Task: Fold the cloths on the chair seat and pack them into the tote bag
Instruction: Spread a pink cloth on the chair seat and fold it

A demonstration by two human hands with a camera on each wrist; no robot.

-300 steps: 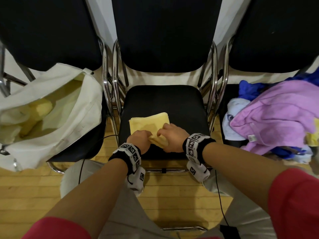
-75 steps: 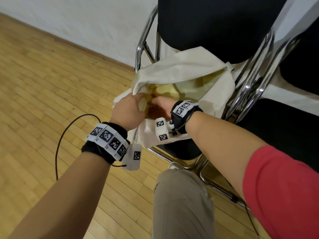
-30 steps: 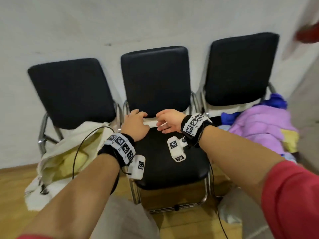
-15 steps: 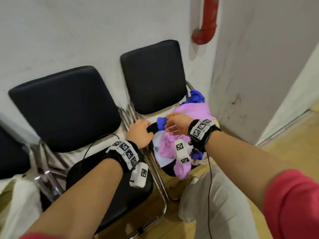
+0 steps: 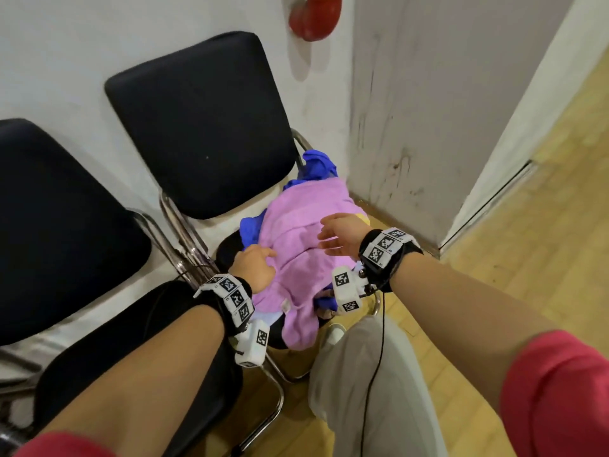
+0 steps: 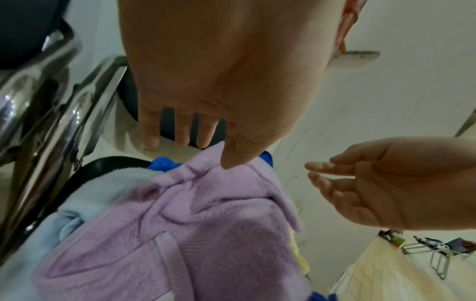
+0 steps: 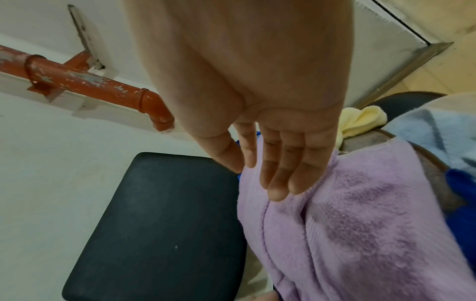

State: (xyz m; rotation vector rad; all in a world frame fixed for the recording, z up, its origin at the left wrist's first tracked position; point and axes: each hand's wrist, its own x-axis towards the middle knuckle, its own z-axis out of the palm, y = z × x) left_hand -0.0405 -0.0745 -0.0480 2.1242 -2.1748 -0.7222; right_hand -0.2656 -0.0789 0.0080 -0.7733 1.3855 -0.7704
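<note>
A purple towel (image 5: 298,245) lies on top of a heap of cloths on the right chair's seat (image 5: 227,249), with a blue cloth (image 5: 316,166) behind it, a pale blue one (image 6: 85,195) under it and a yellow one (image 7: 360,120) at the far side. My left hand (image 5: 255,265) hovers with straight fingers over the towel's left part, thumb tip at the purple towel (image 6: 180,224). My right hand (image 5: 339,234) is open above the purple towel (image 7: 347,224), fingers straight and held together, holding nothing. The tote bag is out of view.
A second black chair (image 5: 66,232) stands to the left, its chrome frame (image 5: 184,245) close to the heap's chair. A white wall corner (image 5: 412,110) and a red pipe (image 5: 313,14) are behind. Wooden floor (image 5: 527,258) lies to the right.
My view swung from the tote bag on the left chair across to the cloth heap on the right chair. Both empty hands moved over the purple towel and came lower.
</note>
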